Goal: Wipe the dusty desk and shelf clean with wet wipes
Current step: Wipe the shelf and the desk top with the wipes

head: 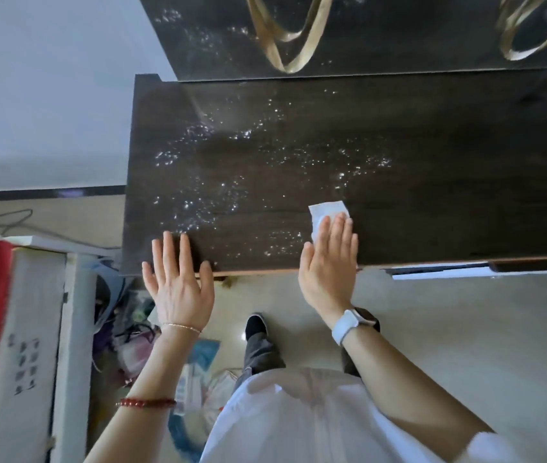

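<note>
Dark wood bench point(432, 135) in front of me, white dust specks over its left & middle. My left hand point(178, 289) lies flat on the near edge, fingers point(168, 252) straight. Right hand point(328, 259) presses a white wipe point(325, 208) flat on the top, near the front edge. Behind the bench, a glossy dark panel point(382, 31), also speckled w/ dust.

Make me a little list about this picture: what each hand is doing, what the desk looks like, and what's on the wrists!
left hand: flat, fingers straight, resting on the desk's near edge
right hand: flat, pressing the wet wipe on the desk
desk: dark wood, white dust specks left of the wipe
left wrist: thin bracelet
right wrist: white watch
</note>
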Tool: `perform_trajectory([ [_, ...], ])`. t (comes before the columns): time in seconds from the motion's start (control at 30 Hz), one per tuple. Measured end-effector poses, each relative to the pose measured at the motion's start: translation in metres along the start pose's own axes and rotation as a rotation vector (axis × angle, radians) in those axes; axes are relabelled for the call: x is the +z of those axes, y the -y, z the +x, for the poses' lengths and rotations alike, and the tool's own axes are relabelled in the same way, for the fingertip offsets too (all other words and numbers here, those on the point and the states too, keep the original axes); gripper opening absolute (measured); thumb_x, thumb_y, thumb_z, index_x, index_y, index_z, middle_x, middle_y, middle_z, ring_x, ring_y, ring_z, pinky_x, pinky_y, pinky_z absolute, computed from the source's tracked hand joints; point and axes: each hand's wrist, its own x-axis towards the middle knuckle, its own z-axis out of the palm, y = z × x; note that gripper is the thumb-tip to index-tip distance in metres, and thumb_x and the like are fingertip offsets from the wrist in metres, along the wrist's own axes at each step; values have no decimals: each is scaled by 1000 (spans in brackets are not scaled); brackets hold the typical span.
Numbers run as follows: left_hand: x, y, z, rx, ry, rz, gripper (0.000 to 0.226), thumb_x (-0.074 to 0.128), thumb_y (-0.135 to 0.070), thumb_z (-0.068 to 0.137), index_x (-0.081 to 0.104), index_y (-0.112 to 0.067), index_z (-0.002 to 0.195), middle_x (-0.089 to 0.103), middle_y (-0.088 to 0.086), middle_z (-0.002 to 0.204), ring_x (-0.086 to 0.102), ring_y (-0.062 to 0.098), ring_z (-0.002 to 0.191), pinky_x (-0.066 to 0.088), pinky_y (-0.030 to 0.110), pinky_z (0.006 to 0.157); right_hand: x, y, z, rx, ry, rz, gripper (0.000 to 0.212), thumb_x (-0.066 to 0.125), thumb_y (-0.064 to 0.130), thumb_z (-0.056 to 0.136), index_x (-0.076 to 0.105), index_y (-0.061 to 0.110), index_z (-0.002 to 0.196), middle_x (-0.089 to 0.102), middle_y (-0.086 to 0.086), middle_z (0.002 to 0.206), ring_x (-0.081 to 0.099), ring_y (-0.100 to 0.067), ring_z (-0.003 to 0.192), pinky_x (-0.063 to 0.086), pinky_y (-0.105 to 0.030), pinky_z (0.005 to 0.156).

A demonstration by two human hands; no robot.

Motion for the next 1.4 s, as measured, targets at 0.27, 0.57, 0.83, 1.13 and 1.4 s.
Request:
perform_trajectory([
  [0.27, -36, 96, 20, -139, 184, -297, 58, 36, -24, 95, 7, -17, 144, 23, 10, 151, 27, 27, 136, 26, 50, 108, 49, 184, -36, -551, 307, 40, 61, 11, 31, 90, 23, 3, 142, 18, -17, 152, 12, -27, 141, -2, -36, 114],
  [0.57, -43, 110, 19, 24, 165, -398, 63, 45, -24, 93, 9, -17, 144, 29, 7, 149, 30, 25, 134, 32, 43, 107, 23, 88, -13, -88, 65, 6, 62, 10, 31, 89, 27, 0, 140, 21, -21, 150, 18, -35, 139, 9, -46, 113],
  [0.83, -53, 129, 18, -103, 80, -517, 54, 39, -31, 93, 24, -14, 141, 26, 6, 150, 20, 17, 139, 15, 28, 113, 60, 206, -11, -566, 269, 60, 52, 21, 24, 95, 16, 10, 145, 8, -11, 155, 1, -23, 143, -7, -36, 113],
  [1.13, -55, 122, 9, 12, -96, -270, 49, 29, -25, 89, 43, -1, 129, 42, 21, 139, 35, 35, 131, 31, 48, 106, 39, 177, -31, -630, 565, 470, 47, 22, 9, 92, 32, 7, 138, 31, 0, 147, 19, -9, 138, 6, -24, 115],
  [1.4, -27, 78, 8, 353, 49, 40, 47, 30, -24, 90, 41, -3, 131, 45, 20, 137, 39, 35, 129, 26, 42, 107, 1, 142, -5, -39, 254, 898, 29, 32, 4, 97, 46, 10, 122, 56, 28, 116, 57, 3, 86, 41, -11, 81],
])
